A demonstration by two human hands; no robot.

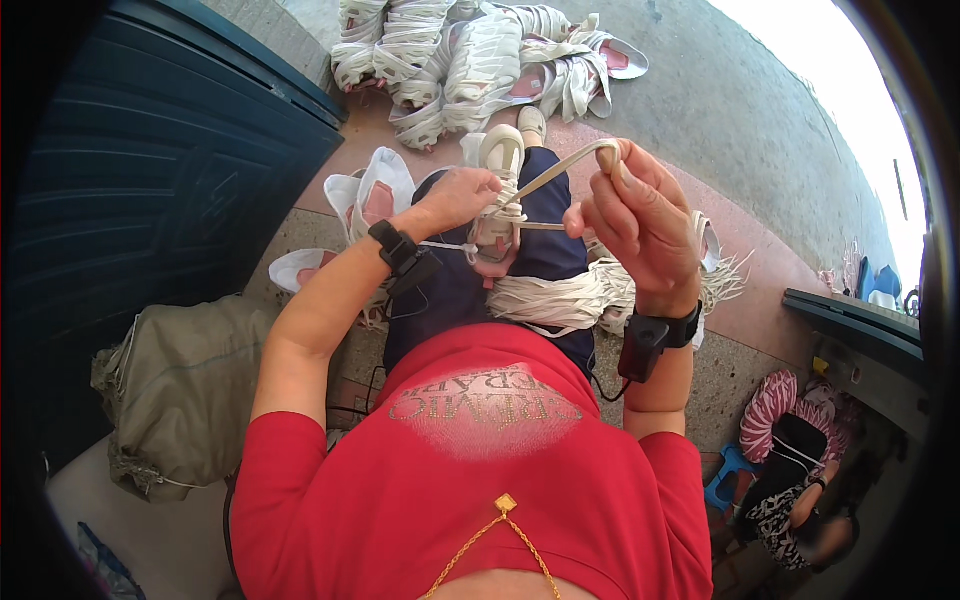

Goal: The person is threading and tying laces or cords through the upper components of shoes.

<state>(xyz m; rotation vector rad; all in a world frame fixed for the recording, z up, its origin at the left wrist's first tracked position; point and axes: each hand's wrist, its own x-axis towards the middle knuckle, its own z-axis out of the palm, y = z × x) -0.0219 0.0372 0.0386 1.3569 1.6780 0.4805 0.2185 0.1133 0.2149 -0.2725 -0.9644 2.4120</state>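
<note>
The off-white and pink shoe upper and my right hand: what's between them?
Two strands of flat cream shoelace span the gap from the shoe upper to your right hand, as the head view shows.

A pale shoe upper (496,243) at the person's lap, its lace (556,173) raised.
The right hand (640,215) pinches the cream lace; the left hand (465,197) curls at the upper's left side. Loose laces (548,300) lie bundled across the thigh, with white uppers (480,65) heaped beyond.
</note>
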